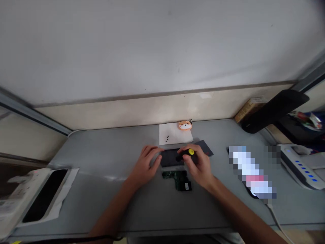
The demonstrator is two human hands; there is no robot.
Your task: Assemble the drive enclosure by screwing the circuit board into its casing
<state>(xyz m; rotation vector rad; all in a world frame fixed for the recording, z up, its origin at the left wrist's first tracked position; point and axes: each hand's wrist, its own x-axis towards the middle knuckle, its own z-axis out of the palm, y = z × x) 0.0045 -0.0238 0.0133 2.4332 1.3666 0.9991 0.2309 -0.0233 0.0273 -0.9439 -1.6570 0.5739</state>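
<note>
A flat black rectangular device (170,157) lies at the middle of the grey desk (106,162). My left hand (146,162) rests on its left end with the fingers spread and flat. My right hand (197,163) is closed around a screwdriver with a black and yellow handle (188,153), held over the device's right part. A green circuit board (177,179) lies just in front of the device, between my two hands. Behind the device is a white paper sheet (175,136) with a few small black screws (167,138) on it.
A small orange animal figure (185,125) stands at the back of the paper. A dark card (205,148) lies behind my right hand. A white device with a black screen (42,196) sits at the left; a black lamp head (274,110) and a white power strip (302,166) at the right.
</note>
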